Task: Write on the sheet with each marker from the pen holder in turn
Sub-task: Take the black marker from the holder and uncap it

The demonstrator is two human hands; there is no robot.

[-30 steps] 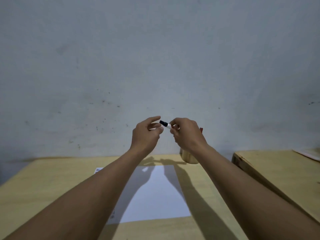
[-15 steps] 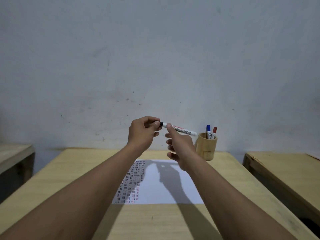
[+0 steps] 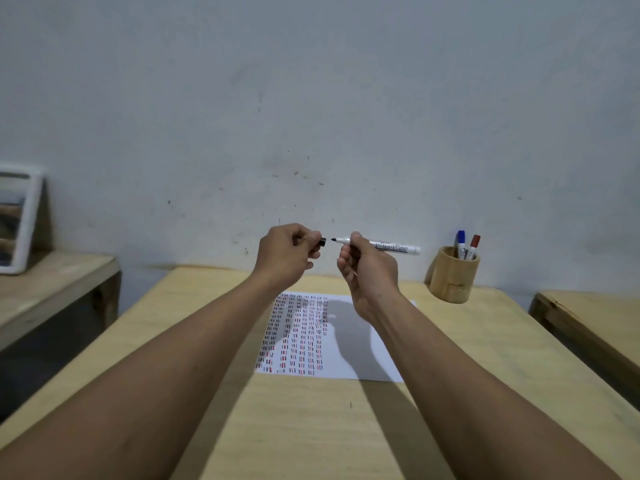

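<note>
My right hand (image 3: 366, 268) grips a white marker (image 3: 394, 247) with a black tip that points left, held level above the table. My left hand (image 3: 289, 252) is closed on the marker's black cap (image 3: 322, 242), a small gap away from the tip. Below my hands lies a white sheet (image 3: 349, 355) with several columns of short red and dark dashes on its left half. A round wooden pen holder (image 3: 453, 275) stands at the table's back right, with a blue-capped marker (image 3: 461, 242) and a red-capped marker (image 3: 474, 244) upright in it.
The sheet lies on a light wooden table (image 3: 304, 427) against a pale wall. Another wooden table (image 3: 595, 323) stands to the right. A lower wooden surface (image 3: 52, 282) at the left carries a white-framed object (image 3: 20, 220) leaning on the wall.
The cap has come off the marker: my left hand has pulled it left, baring the black tip. The view has shifted, so the sheet and pen holder show more fully.
</note>
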